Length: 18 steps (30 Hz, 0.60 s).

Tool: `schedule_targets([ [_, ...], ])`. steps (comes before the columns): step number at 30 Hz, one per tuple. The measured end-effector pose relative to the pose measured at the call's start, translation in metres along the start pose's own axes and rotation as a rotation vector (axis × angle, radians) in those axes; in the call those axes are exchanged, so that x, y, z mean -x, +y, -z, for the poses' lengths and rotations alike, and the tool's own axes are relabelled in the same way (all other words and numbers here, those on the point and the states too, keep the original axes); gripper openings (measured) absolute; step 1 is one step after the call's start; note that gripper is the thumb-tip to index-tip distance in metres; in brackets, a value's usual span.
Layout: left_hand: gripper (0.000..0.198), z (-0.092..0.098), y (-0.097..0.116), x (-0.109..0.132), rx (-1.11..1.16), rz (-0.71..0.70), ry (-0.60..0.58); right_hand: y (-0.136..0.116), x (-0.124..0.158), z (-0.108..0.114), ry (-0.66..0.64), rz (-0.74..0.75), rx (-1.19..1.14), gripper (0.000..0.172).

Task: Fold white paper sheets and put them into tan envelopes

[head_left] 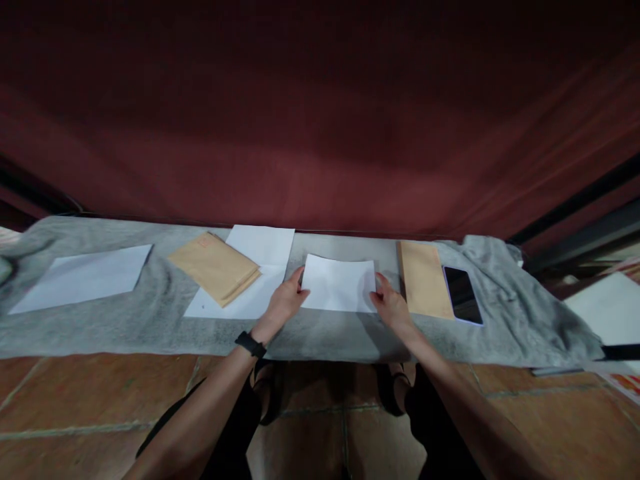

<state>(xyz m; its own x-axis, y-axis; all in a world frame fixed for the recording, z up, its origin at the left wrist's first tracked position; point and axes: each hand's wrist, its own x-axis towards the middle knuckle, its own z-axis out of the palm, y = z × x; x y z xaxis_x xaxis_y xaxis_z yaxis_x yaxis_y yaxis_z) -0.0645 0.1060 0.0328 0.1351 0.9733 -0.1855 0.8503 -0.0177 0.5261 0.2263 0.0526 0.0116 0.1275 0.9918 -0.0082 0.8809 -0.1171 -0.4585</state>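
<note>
The left hand [284,303] and right hand [393,308] each held a side edge of the white sheet [339,283], each grip apparently pinched on paper, so it lay flat on the tabletop [320,337].

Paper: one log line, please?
left hand: left edge of white paper | right hand: right edge | white paper: on grey cloth

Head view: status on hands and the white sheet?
Left hand, right hand: each pinching a side edge of white sheet. Sheet over grey cloth. Brown envelope close beside right hand.
</note>
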Motion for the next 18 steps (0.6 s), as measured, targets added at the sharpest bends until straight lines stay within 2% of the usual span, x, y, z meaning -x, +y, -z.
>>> schedule_targets([
  [6, 0.064, 0.005, 0.015, 0.010, -0.183, 0.062, -0.034, -0.007, 0.003, 0.000, -0.045, -0.009, 0.177, 0.057],
  [8, 0.061, 0.006, 0.018, 0.013, -0.238, 0.071, -0.032, -0.007, 0.004, 0.001, -0.013, 0.009, 0.195, 0.056],
  [10, 0.054, 0.005, 0.020, 0.015, -0.293, 0.038, 0.046, -0.006, 0.003, 0.001, 0.069, 0.046, 0.170, 0.056],
  [14, 0.046, -0.015, 0.030, 0.016, -0.302, -0.215, 0.258, -0.016, -0.004, -0.009, 0.203, 0.173, -0.119, 0.050],
  [16, 0.050, -0.036, 0.037, 0.011, -0.277, -0.369, 0.281, -0.030, -0.008, -0.023, 0.183, 0.227, -0.305, 0.051],
  [18, 0.054, -0.059, 0.042, 0.004, -0.260, -0.464, 0.268, -0.047, -0.010, -0.040, 0.140, 0.235, -0.416, 0.057],
])
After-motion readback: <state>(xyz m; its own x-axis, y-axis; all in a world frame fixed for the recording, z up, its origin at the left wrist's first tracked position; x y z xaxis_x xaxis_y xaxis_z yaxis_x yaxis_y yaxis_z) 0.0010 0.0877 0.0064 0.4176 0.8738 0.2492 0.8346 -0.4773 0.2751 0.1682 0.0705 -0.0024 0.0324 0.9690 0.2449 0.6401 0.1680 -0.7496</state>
